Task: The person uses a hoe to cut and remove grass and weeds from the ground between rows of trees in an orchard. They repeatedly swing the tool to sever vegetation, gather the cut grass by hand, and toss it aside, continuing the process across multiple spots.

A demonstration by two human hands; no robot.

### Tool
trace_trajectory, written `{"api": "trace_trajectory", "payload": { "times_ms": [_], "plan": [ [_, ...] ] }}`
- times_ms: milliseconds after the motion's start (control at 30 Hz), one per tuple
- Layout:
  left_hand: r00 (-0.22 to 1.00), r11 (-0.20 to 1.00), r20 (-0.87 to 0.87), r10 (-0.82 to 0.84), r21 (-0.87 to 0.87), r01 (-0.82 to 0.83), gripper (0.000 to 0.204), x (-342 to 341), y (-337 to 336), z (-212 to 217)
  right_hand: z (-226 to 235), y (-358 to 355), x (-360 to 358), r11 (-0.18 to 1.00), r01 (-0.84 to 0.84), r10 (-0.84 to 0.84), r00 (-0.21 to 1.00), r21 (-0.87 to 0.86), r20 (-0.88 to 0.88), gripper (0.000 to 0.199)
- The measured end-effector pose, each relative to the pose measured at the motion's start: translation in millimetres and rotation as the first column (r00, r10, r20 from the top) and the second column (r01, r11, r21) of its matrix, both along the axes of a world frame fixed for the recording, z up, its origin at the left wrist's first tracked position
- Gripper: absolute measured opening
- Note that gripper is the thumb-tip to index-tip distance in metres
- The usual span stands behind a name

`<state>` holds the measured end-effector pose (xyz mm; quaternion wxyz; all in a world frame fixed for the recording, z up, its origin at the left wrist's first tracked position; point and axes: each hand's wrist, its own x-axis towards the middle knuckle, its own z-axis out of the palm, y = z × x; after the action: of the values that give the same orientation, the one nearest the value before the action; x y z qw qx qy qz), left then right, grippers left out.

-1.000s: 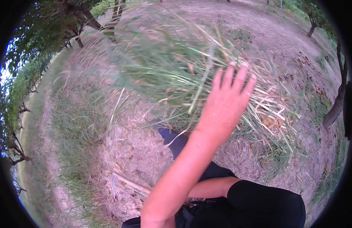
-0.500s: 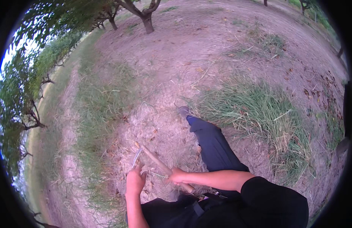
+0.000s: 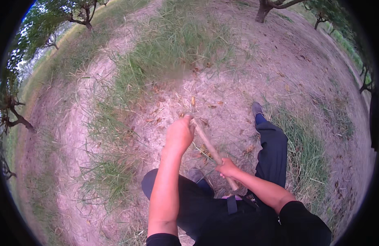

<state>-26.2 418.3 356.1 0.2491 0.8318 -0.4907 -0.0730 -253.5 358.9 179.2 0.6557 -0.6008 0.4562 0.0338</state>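
Presently both hands grip one wooden handle (image 3: 210, 147), a pale, straight stick running diagonally from upper left to lower right. Left hand (image 3: 180, 134) is clenched around its upper end, knuckles up, arm extended forward from the lower edge. Right hand (image 3: 227, 167) is closed around the handle lower down, near the body, forearm coming in from the lower right. The two hands are apart, with a bare stretch of handle between them. The lower end of the stick reaches toward the waist; whatever head the tool carries (if any) is probably hidden behind the left fist, so I cannot tell its kind.

Below the hands: dark trousers, right leg (image 3: 273, 151) stretched forward, grey shoe (image 3: 257, 109) on the ground. Ground (image 3: 222, 94) is dry, pale soil with scattered brown leaves. Grass patch (image 3: 177, 45) lies ahead, another tuft (image 3: 109, 176) to the left. Tree trunk (image 3: 263, 10) stands at the top edge.
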Motion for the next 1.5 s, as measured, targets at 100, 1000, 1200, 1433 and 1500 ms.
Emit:
{"api": "trace_trajectory", "payload": {
  "times_ms": [100,1000,1200,1433,1500],
  "plan": [
    [0.998,1.000,-0.051,0.026,0.010,-0.025,0.029,-7,3,1,14,12,4,0.996,-0.066,0.067,0.998,-0.064,0.016,0.025],
    [0.991,0.974,-0.094,-0.097,0.196,0.114,0.027,-21,-10,-20,26,32,17,0.917,-0.238,0.215,0.971,-0.320,-0.105,0.032],
    [0.996,0.983,-0.068,-0.064,0.165,0.075,0.027,-9,14,-14,26,40,14,0.874,-0.318,0.267,0.946,-0.368,-0.182,0.033],
    [0.995,0.995,-0.095,-0.010,0.098,0.020,0.030,-12,3,3,22,57,5,0.828,-0.356,0.291,0.933,-0.434,-0.212,0.038],
    [0.999,0.989,-0.013,-0.033,0.141,0.034,0.028,-22,-16,13,7,48,7,0.797,-0.335,0.286,0.942,-0.503,-0.175,0.038]
  ]
}}
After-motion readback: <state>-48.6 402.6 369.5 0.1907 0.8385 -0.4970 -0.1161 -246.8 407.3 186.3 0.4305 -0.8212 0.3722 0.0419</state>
